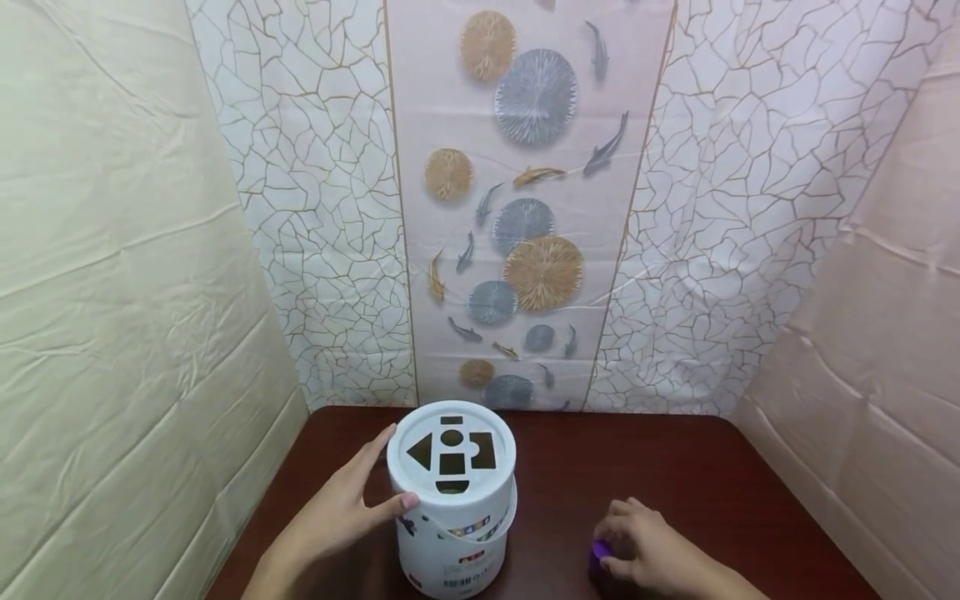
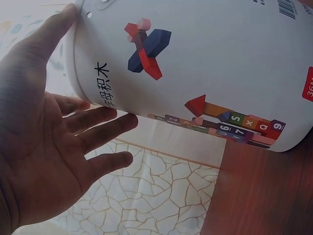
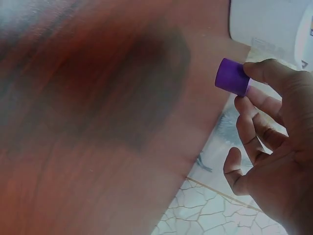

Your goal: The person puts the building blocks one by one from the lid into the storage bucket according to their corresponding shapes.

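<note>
A white bucket (image 1: 453, 533) stands upright on the table, its round lid (image 1: 491, 492) cut with several shaped holes: a triangle, a circle, rectangles and others. My left hand (image 1: 333, 508) rests against the bucket's left side, thumb and fingers spread at the lid's rim. In the left wrist view those fingers are mostly straight along the printed wall of the bucket (image 2: 195, 54). Right of the bucket, my right hand (image 1: 645, 546) pinches a small purple cylinder block (image 3: 232, 77) between thumb and fingertips. The right wrist view shows the block held above the table.
The dark red-brown table (image 1: 675, 467) reaches back to a patterned cloth wall (image 1: 510, 208). Plain cloth walls rise on the left (image 1: 112, 250) and right (image 1: 885, 333). The bucket's white handle (image 1: 512, 508) hangs down at its front right.
</note>
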A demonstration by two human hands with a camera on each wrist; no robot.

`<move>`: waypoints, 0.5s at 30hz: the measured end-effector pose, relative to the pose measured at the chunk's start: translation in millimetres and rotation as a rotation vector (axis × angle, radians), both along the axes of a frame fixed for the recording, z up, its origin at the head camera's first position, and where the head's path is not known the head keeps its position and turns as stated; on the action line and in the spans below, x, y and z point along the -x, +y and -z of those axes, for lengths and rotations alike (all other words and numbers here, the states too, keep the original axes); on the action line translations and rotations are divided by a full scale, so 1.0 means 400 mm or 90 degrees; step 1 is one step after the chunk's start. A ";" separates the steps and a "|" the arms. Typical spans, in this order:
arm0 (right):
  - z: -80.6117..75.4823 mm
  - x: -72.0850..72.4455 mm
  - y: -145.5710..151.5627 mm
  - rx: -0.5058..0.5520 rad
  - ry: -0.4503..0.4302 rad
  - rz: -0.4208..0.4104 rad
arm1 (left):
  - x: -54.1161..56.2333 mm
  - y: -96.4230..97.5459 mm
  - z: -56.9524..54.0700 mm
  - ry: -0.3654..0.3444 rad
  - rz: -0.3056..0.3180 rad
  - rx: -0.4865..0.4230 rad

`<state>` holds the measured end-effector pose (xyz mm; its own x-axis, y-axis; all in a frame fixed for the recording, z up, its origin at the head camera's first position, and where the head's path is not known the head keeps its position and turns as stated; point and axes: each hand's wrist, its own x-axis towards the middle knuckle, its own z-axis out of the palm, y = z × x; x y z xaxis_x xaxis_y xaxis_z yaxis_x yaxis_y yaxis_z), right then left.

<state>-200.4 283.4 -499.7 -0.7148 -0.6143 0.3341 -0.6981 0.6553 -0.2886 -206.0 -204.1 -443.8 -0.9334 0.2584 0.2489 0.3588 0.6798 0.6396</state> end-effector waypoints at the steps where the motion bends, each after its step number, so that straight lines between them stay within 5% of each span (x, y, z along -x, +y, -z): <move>1: -0.005 0.001 0.000 0.004 0.007 -0.004 | -0.001 0.000 0.000 0.003 0.000 0.000; 15: -0.080 0.023 -0.013 0.067 0.093 -0.071 | -0.002 0.000 0.001 -0.003 -0.003 0.000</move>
<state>-209.5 278.2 -467.6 -0.5834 -0.6433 0.4958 -0.8042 0.5428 -0.2420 -205.4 -203.9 -444.0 -0.9357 0.2543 0.2445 0.3527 0.6819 0.6407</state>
